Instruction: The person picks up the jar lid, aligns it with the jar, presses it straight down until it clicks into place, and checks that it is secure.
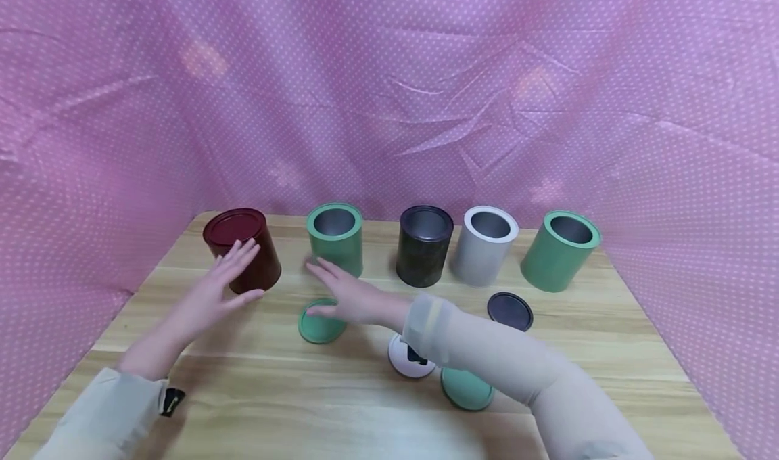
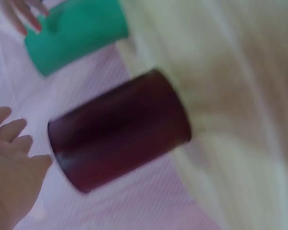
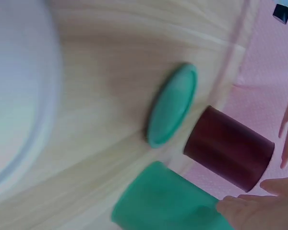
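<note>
Head view: a dark red can stands upright at the far left of a wooden counter, its red lid seated on top. The left hand hangs close by it, fingers stretched forward and thumb apart, the grip wide and with hold of nothing. In the left wrist view that hand lies just beside the lidded end, and the right wrist view shows a gap between its fingers and the can. The right hand is nearest the left green can; its grip is likewise wide, fingers extended and holding nothing. Its fingertips overlap that can in all three views, so I cannot tell whether they touch it. A green lid lies on the counter, partly behind the right hand. Farther right stand a black can, a white can and a right green can, each showing its hollow inside, as the left green can does. A dark lid, a white lid and a second green lid lie nearer the person, all partly hidden by the right sleeve
</note>
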Available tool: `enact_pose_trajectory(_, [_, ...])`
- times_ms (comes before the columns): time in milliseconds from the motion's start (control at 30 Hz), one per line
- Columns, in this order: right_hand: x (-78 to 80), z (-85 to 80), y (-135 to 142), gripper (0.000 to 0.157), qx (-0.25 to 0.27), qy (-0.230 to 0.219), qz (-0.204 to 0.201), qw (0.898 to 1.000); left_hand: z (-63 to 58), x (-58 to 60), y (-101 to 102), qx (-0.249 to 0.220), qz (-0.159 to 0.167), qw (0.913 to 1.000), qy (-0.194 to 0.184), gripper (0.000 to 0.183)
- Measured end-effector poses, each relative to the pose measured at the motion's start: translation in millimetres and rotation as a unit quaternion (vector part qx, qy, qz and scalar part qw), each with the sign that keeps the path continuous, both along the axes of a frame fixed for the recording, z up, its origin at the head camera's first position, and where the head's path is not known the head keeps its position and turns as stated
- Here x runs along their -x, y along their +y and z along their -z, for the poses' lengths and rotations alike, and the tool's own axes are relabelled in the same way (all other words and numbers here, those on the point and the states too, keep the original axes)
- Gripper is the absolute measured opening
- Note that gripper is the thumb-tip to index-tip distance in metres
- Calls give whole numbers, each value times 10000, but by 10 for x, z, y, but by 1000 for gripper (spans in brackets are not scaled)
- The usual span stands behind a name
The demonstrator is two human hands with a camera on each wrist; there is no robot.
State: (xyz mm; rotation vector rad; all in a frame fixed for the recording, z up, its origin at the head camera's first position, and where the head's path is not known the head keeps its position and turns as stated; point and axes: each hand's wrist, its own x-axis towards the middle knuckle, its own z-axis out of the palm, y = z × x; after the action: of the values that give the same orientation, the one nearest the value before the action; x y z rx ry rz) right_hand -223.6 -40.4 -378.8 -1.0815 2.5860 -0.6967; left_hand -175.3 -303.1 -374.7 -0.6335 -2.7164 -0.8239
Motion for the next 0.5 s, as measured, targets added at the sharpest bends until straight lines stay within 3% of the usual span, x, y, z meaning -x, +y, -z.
enact_pose_trajectory(100, [-48, 71, 60, 82, -231, 135, -40, 9996, 102, -24, 113, 119, 50, 9999, 72, 74])
enact_pose_trajectory(267, [-107, 170, 135, 84, -666, 492, 0, 9966, 275, -17, 277, 314, 83, 9992, -228, 78])
enact_pose_trajectory(500, [-106, 321, 232, 85, -935, 412, -21, 9948, 473, 9, 440, 716, 134, 9959, -537, 79])
